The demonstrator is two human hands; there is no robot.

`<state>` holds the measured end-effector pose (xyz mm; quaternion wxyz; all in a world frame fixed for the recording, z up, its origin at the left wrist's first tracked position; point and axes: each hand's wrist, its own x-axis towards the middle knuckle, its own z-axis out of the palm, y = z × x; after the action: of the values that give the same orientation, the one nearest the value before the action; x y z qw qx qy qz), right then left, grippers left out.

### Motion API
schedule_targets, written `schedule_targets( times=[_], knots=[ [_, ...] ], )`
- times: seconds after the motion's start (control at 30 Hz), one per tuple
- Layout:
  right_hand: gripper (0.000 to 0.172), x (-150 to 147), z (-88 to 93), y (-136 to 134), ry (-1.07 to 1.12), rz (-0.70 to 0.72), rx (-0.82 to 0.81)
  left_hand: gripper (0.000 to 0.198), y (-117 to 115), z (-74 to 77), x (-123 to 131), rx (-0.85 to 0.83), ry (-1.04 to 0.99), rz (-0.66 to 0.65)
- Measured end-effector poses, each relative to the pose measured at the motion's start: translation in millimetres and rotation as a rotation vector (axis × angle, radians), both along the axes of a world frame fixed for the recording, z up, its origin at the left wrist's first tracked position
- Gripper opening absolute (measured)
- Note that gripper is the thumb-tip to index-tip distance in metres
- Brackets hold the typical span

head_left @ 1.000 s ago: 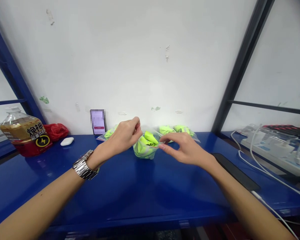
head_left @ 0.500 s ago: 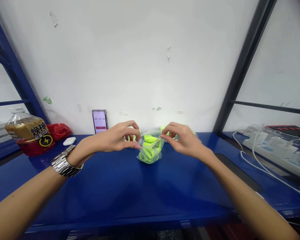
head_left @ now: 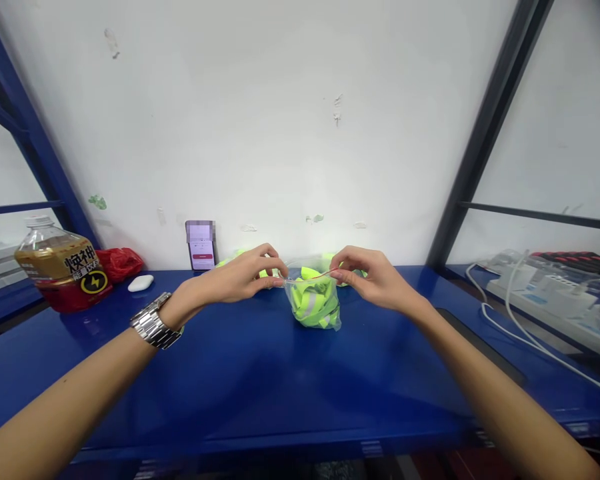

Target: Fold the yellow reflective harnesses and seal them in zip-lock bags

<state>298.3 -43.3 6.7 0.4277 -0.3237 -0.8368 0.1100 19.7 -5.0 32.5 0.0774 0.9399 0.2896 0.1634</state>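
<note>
A clear zip bag [head_left: 338, 313] stands on the blue table, its mouth facing up. Folded inside it is bright yellow-green fabric [head_left: 310, 303] with pale grey stripes, which looks like a reflective vest. At the bag's left top corner, my left hand [head_left: 253, 275] pinches the rim between thumb and fingers. My right hand [head_left: 367, 275] pinches the opposite corner, where a reddish line runs along the rim. Behind my hands, more yellow-green bundles [head_left: 233, 257] lie near the wall, partly hidden.
A phone [head_left: 201, 245] leans upright against the wall. At left are a large drink bottle [head_left: 63, 267], a red plastic bag [head_left: 121, 263] and a white earbud case [head_left: 141, 283]. On the right lie a dark flat slab [head_left: 480, 343], white cables [head_left: 510, 327] and power strips [head_left: 555, 300].
My left hand has closed on the bag's left rim. The bag has shifted a little to the right and its mouth is now stretched between both hands.
</note>
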Motion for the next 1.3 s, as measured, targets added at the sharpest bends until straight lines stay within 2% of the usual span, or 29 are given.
schedule_targets(
  times=[0.1, 0.17, 0.3, 0.4, 0.47, 0.53, 0.6, 0.67, 0.8, 0.93, 1.17, 1.23, 1.3],
  knots=[
    [0.010, 6, 4.2, -2, -0.050, 0.054, -0.049, 0.024, 5, -2.4, 0, 0.004, -0.010, -0.022],
    [0.009, 10, 7.0, -3, -0.136, 0.039, -0.027, 0.020, 6, -4.0, 0, 0.016, -0.037, -0.048],
    [0.007, 16, 10.0, -1, -0.322, -0.167, 0.148, 0.018, 4, -4.1, 2, -0.021, -0.213, -0.079],
    [0.009, 17, 9.7, 1, -0.320, -0.260, 0.200, 0.021, 0, 0.5, 4, -0.120, -0.370, -0.085],
    [0.011, 17, 8.8, 1, -0.249, -0.207, 0.159, 0.023, -3, 4.1, 4, -0.176, -0.415, -0.071],
    [0.013, 16, 7.6, -1, -0.157, -0.090, 0.068, 0.025, -4, 6.3, 3, -0.222, -0.420, -0.045],
    [0.015, 14, 6.8, -3, -0.086, 0.017, -0.024, 0.026, -5, 6.5, 1, -0.257, -0.409, -0.025],
    [0.018, 11, 6.6, -4, -0.057, 0.065, -0.066, 0.026, -4, 5.1, -1, -0.270, -0.396, -0.019],
    [0.023, 6, 7.9, -3, -0.078, 0.012, -0.025, 0.026, -4, 2.5, 0, -0.207, -0.381, -0.018],
    [0.017, 8, 9.1, -1, -0.135, -0.034, 0.047, 0.025, -9, 3.1, 4, -0.160, -0.410, -0.023],
    [0.017, 17, 11.7, -4, -0.190, 0.062, -0.041, 0.022, -18, 10.1, 4, -0.308, -0.356, -0.051],
    [0.016, 17, 11.8, -4, -0.183, 0.073, -0.064, 0.022, -17, 11.6, 3, -0.273, -0.320, -0.051],
    [0.013, 15, 11.1, -3, -0.132, 0.024, -0.045, 0.023, -16, 12.0, 1, -0.190, -0.279, -0.039]
  ],
)
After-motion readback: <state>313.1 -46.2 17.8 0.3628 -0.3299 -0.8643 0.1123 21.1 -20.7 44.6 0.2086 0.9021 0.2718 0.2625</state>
